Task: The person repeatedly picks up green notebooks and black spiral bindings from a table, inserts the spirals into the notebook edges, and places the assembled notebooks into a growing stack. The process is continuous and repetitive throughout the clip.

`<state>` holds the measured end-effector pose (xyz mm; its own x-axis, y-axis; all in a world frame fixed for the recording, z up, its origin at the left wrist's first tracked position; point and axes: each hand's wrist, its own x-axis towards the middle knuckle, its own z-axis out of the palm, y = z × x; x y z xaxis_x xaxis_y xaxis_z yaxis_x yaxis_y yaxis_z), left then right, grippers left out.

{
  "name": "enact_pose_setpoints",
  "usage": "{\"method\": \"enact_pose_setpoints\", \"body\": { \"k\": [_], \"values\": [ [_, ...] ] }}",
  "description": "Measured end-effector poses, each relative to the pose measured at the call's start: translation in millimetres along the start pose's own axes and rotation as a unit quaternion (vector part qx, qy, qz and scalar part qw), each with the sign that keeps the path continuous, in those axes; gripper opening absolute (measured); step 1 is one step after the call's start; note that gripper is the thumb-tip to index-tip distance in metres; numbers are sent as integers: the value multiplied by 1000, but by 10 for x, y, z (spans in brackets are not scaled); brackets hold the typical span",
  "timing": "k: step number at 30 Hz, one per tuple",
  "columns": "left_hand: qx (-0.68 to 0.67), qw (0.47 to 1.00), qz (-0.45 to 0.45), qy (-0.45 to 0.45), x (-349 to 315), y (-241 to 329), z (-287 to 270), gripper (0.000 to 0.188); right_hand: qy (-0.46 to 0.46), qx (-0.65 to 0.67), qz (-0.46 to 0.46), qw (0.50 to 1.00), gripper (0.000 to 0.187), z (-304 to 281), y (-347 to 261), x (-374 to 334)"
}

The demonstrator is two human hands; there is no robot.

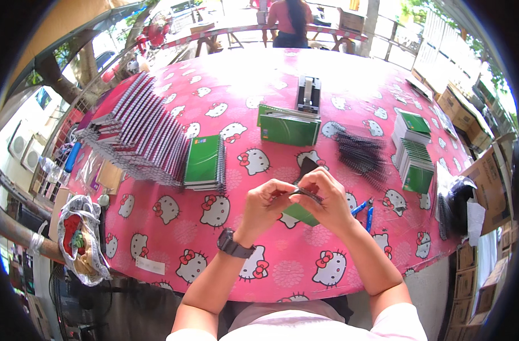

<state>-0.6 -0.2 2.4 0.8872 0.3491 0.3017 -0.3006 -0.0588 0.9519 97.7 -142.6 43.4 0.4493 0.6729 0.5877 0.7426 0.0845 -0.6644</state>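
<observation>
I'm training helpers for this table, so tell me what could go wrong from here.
The small dark piece pinched between the left hand and right hand might slip. The right forearm could knock the blue-handled tools beside it. The loosely heaped black coils may tangle.

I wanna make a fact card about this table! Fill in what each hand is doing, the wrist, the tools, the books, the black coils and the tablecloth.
Left hand: pinching a small dark thing, partly hidden by fingers
Right hand: pinching the same dark thing
Under the hands: something green, partly covered
Left wrist: black watch
Tools: blue pliers, right of the hands
Books: tall notebook stack at left; shorter green stack beside it
Black coils: loose pile, beyond the pliers
Tablecloth: pink, with cat faces
</observation>
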Motion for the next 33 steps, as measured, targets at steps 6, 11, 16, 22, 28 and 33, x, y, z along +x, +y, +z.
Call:
{"method": "enact_pose_setpoints", "body": {
  "k": [6, 11, 16, 22, 28, 33],
  "values": [
    [106, 990, 95, 18, 40, 82, 74, 12, 39, -45, -6, 998, 31, 10, 12, -24],
    [152, 981, 120, 28, 58, -10, 45, 12, 31, -32, 18, 999, 28, 9, -8, -23],
    [186, 979, 64, 61, 63, 66, 180, 14, 35, -64, -11, 997, 13, 12, -12, -19],
    [199, 977, 44, 57, 54, 113, 178, 15, 12, -88, -35, 995, 10, 39, 8, -45],
    [191, 976, 63, 89, 35, 160, 90, 14, -32, -62, -40, 997, 37, 44, 58, -66],
    [140, 888, 186, 398, 280, 259, -660, 26, -31, -262, 44, 964, 78, -233, 272, 41]
  ]
}}
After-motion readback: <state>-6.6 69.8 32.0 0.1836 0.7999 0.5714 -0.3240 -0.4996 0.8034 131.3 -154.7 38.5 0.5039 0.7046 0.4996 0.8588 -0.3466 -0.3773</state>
